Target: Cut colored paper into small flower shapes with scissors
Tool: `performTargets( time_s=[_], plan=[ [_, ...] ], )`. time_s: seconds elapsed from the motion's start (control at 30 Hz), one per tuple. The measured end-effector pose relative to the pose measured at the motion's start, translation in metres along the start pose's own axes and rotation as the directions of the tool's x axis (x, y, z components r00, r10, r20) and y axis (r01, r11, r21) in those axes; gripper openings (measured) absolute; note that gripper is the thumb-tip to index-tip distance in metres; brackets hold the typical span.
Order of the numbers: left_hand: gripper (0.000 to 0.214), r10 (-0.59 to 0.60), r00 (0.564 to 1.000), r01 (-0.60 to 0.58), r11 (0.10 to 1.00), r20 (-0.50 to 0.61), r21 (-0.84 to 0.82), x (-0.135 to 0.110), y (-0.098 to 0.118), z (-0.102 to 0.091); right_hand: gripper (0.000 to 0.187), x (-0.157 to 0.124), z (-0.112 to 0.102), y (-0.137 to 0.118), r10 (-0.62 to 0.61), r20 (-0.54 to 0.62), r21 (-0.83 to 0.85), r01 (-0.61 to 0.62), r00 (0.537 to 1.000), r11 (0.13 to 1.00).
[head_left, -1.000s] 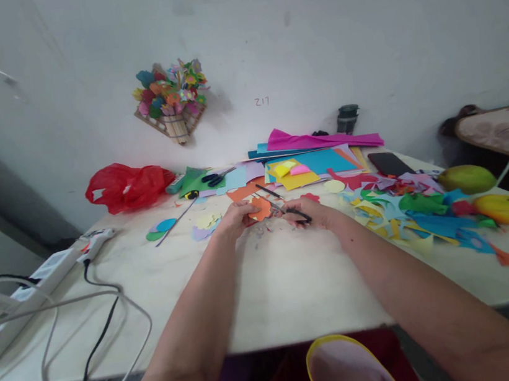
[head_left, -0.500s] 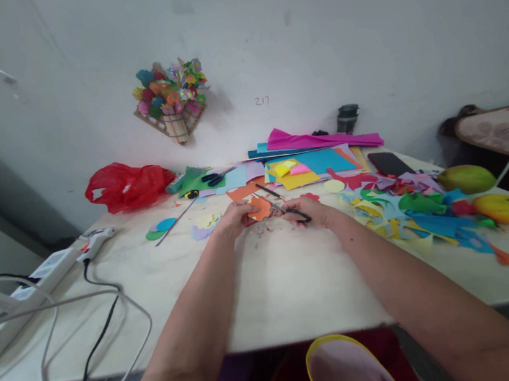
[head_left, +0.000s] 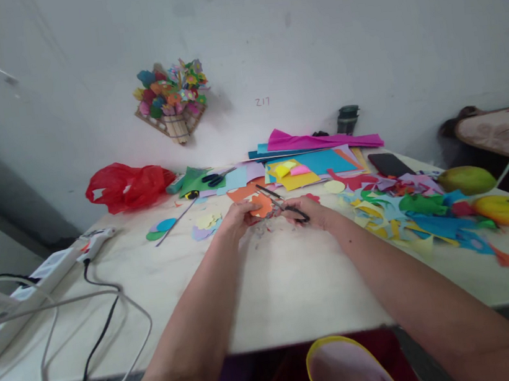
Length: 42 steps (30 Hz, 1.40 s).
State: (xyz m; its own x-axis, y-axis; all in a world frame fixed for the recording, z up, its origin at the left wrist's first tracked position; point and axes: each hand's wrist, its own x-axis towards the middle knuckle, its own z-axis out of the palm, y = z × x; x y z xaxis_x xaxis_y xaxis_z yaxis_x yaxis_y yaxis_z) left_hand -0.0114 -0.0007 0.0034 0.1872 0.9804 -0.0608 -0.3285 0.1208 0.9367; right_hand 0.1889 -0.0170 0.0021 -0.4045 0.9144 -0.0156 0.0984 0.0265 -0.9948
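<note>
Near the middle of the table, my left hand (head_left: 238,216) is closed on a small piece of orange paper (head_left: 262,204), pinched at its left edge. My right hand (head_left: 310,210) is wrapped round the black handles of a pair of scissors (head_left: 277,198), whose blades point up and left beside the orange paper. Whether the blades touch the paper I cannot tell. Under the hands lie tiny paper snippets (head_left: 264,228). A larger orange sheet (head_left: 239,194) rests just behind, and cut pale yellow and lilac shapes (head_left: 205,227) lie to the left.
Colourful scraps (head_left: 402,208) spread over the right side, near mangoes (head_left: 505,209) and a phone (head_left: 390,164). Coloured sheets (head_left: 326,162) lie at the back. A second pair of scissors (head_left: 214,178) and a red plastic bag (head_left: 127,185) are back left. Cables and a power strip (head_left: 53,270) occupy the left.
The orange paper has shifted slightly to the right and up in my left hand. The scissors' blades look a little differently angled; both hands stay nearly in place.
</note>
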Motion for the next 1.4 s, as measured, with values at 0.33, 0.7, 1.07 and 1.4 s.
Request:
performTargets(
  time_s=[0.33,0.7,1.07,1.4],
  plan=[
    [0.012,-0.003,0.996,-0.003,0.998,-0.092,-0.07,-0.002,-0.001,0.016,0.025,-0.002,0.006,-0.003,0.021,-0.075,0.039,-0.018,0.997,0.999],
    [0.015,0.055,0.984,-0.075,0.991,-0.169,-0.112,0.001,-0.009,0.024,0.035,0.001,0.011,0.0,-0.001,-0.15,0.033,0.006,0.989,0.999],
    [0.021,0.098,0.972,-0.12,0.988,-0.211,-0.093,0.006,-0.014,0.025,0.035,0.003,0.016,0.002,-0.038,-0.187,0.057,0.05,0.982,0.997],
    [0.02,0.107,0.972,-0.12,0.991,-0.209,-0.053,0.007,-0.012,0.021,0.034,0.007,0.015,0.006,-0.033,-0.197,0.063,0.046,0.98,0.997]
  ],
)
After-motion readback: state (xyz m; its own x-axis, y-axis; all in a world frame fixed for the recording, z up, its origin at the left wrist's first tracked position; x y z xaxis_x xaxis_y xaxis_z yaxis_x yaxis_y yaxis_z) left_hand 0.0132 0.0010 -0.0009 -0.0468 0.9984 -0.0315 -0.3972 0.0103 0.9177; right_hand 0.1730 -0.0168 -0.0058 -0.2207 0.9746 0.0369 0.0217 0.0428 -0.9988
